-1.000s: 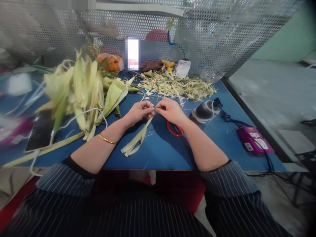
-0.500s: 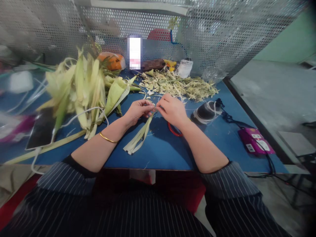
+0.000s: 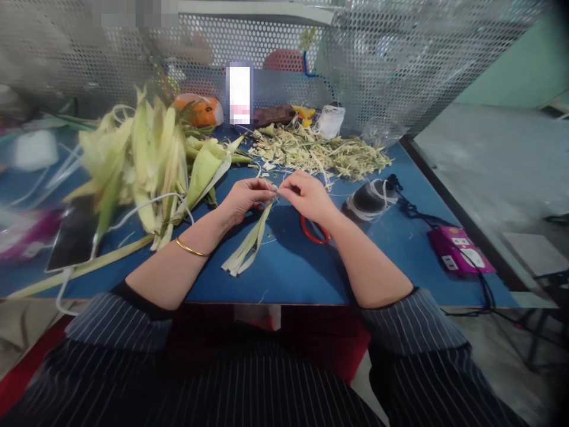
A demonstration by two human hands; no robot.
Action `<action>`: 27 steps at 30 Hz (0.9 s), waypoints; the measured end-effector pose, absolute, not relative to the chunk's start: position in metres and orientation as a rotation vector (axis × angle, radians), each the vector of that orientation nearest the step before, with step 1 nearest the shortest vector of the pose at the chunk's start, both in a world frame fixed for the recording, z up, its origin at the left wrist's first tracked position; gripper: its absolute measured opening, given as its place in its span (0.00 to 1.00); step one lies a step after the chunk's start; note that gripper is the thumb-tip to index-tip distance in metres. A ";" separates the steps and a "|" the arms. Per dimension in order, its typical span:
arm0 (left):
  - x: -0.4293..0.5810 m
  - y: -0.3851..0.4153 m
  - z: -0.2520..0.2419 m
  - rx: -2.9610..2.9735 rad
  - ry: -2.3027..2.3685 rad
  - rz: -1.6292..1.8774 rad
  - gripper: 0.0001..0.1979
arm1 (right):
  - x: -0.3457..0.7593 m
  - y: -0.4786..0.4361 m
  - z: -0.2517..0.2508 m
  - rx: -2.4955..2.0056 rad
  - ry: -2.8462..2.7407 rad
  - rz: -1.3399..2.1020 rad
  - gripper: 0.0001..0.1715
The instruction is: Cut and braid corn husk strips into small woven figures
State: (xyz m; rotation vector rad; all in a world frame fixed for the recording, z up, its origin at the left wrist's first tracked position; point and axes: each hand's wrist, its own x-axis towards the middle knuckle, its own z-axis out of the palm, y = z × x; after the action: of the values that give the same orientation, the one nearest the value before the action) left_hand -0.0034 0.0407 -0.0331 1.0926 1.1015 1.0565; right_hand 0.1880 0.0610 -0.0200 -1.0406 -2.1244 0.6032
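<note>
My left hand point(image 3: 247, 200) is closed, thumb and fingers pinching the upper end of a small bundle of pale corn husk strips point(image 3: 246, 246). The strips' loose ends hang down and spread over the blue table. Close against it, my right hand point(image 3: 306, 194) is pinched around a fine white thread, hard to make out at the fingertips. The thread seems to lead from a dark spool wound with white thread point(image 3: 371, 200), lying right of my hand. Beneath my right wrist lie red-handled scissors point(image 3: 316, 232), partly covered by the hand.
A heap of corn husks point(image 3: 151, 160) and a phone point(image 3: 74, 234) with a white cable lie left on the blue table point(image 3: 284, 279). Husk scraps point(image 3: 311, 151) spread behind my hands. A purple power strip point(image 3: 460, 249) sits right. A perforated metal screen point(image 3: 377, 71) stands behind.
My right fingertips have shifted slightly at the top of the bundle, and the hand has turned a little. The left hand keeps its pinch; the view has shifted slightly.
</note>
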 end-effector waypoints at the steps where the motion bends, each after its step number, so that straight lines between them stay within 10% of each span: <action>1: -0.003 0.041 -0.034 1.107 1.100 1.064 0.12 | 0.187 0.062 -0.021 -1.100 -2.016 0.700 0.02; 10: -0.003 0.043 -0.034 1.131 1.018 1.121 0.10 | 0.175 0.051 -0.014 -1.236 -1.223 1.631 0.17; 27: 0.005 0.038 -0.035 1.820 1.363 1.369 0.02 | 0.168 0.046 -0.019 -1.161 -1.265 1.533 0.11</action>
State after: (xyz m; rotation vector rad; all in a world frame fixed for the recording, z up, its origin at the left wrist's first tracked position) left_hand 0.0049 0.0378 -0.0354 1.8195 1.3627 1.3690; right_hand 0.1681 0.0463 -0.0187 -1.1605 -1.2652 1.5332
